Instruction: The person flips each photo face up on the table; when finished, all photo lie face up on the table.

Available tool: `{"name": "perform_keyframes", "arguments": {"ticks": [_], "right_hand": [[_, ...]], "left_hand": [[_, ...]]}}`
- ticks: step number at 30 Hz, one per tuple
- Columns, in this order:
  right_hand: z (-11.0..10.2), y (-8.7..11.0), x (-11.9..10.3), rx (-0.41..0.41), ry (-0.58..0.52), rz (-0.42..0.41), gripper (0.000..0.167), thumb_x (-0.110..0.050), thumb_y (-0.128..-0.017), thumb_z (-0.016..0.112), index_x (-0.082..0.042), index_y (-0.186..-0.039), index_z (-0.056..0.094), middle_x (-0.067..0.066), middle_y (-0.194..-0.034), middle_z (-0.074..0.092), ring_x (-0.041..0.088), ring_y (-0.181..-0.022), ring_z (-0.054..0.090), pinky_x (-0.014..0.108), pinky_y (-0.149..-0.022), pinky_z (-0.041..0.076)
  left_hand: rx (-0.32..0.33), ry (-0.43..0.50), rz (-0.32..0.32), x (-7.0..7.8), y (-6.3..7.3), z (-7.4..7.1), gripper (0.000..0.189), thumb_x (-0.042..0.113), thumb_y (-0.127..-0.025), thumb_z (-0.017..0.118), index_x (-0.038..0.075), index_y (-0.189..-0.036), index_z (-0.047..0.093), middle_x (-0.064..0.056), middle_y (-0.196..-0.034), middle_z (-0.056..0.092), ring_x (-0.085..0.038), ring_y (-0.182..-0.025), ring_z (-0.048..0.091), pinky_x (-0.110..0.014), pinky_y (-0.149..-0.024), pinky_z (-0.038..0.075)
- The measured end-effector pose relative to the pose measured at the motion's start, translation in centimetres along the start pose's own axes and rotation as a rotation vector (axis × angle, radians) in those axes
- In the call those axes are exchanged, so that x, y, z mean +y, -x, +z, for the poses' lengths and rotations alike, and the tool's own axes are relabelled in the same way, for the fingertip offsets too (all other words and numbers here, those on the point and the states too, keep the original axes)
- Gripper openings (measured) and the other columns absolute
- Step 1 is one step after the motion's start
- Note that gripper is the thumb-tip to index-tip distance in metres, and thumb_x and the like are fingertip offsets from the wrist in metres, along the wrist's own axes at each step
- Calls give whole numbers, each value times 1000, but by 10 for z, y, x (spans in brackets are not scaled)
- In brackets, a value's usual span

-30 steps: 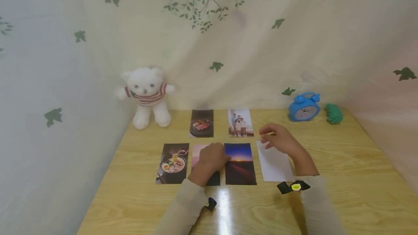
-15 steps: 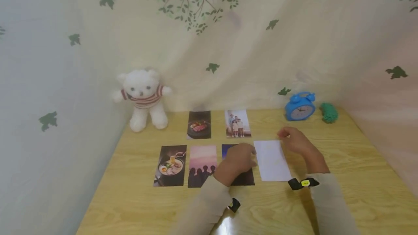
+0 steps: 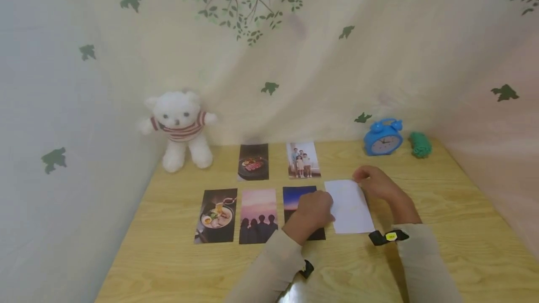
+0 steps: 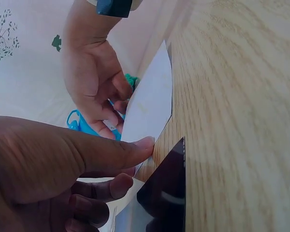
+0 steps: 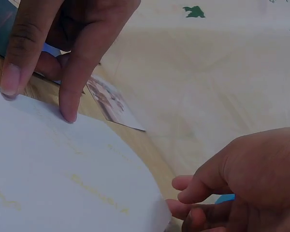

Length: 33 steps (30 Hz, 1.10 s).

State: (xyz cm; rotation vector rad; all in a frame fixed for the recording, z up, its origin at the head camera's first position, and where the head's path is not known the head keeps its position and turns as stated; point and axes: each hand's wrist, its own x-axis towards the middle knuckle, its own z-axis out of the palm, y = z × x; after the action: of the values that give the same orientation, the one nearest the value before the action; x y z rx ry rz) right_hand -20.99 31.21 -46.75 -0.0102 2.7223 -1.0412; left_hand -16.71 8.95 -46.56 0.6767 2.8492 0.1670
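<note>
A white-backed photo print (image 3: 349,209) with faint yellowish lettering lies at the right end of the front row. My left hand (image 3: 313,214) is at its left edge; in the right wrist view the extended thumb and index finger (image 5: 70,104) press on that edge. At the upper right corner, my right hand (image 3: 376,183) pinches the print between thumb and fingertips, and the paper bends upward there, as the right wrist view shows. Partly under my left hand in the head view is a sunset photo (image 3: 294,195). Left of it lies a photo of silhouettes (image 3: 258,209).
A ramen photo (image 3: 216,216) ends the front row on the left. Behind are a steak photo (image 3: 253,162) and a family photo (image 3: 303,160). A white teddy bear (image 3: 181,130), blue alarm clock (image 3: 383,139) and green bundle (image 3: 420,145) stand along the fabric backdrop.
My left hand has moved right, from the silhouettes photo across the sunset photo to the white print's left edge. My right hand has shifted right to the print's upper right corner.
</note>
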Motion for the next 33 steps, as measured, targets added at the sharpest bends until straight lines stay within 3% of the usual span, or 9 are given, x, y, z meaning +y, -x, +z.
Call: {"name": "perform_keyframes", "arguments": {"ticks": [6, 13, 19, 24, 28, 33], "right_hand": [[-3, 0, 4, 0, -92, -3, 29, -8, -106, 51, 3, -132, 58, 26, -129, 59, 35, -112, 60, 35, -85, 57], [-17, 11, -6, -50, -294, -108, 44, -3, -102, 61, 7, -143, 48, 23, -127, 53, 27, -107, 63, 33, -83, 63], [-18, 16, -17, -76, -498, -166, 48, -2, -101, 63, 11, -143, 42, 16, -118, 51, 12, -97, 65, 33, -80, 64], [-11, 16, -28, -53, -542, -189, 44, 0, -101, 63, 12, -139, 44, 8, -111, 53, 9, -92, 66, 32, -76, 64], [-3, 14, -35, -59, -538, -188, 40, 0, -101, 61, 11, -136, 46, 9, -110, 54, 10, -90, 66, 32, -75, 64], [4, 11, -33, -118, -530, -167, 36, 0, -104, 57, 12, -136, 46, 22, -117, 55, 18, -95, 68, 38, -79, 65]], "left_hand": [[-38, 50, 11, -2, -2, 1, 28, 42, -90, 84, 17, -85, 72, 4, -86, 70, -11, -73, 59, -28, -65, 48], [-12, 193, 53, -7, -3, 1, 46, 45, -97, 74, 15, -68, 55, 3, -73, 57, -12, -63, 50, -27, -56, 41], [-34, 441, 56, -8, -4, 1, 57, 62, -104, 54, 17, -69, 60, 5, -67, 54, -11, -56, 50, -26, -51, 39], [-42, 657, 130, -8, -5, -1, 66, 69, -105, 44, 14, -86, 76, 7, -64, 54, -9, -56, 51, -26, -51, 40], [-38, 765, 180, -10, -5, -6, 57, 57, -107, 49, 11, -84, 73, 9, -59, 45, -8, -51, 43, -24, -49, 36], [-44, 825, 148, -16, -4, -11, 44, 25, -103, 60, 16, -61, 49, 9, -51, 38, -7, -44, 33, -22, -45, 28]]}}
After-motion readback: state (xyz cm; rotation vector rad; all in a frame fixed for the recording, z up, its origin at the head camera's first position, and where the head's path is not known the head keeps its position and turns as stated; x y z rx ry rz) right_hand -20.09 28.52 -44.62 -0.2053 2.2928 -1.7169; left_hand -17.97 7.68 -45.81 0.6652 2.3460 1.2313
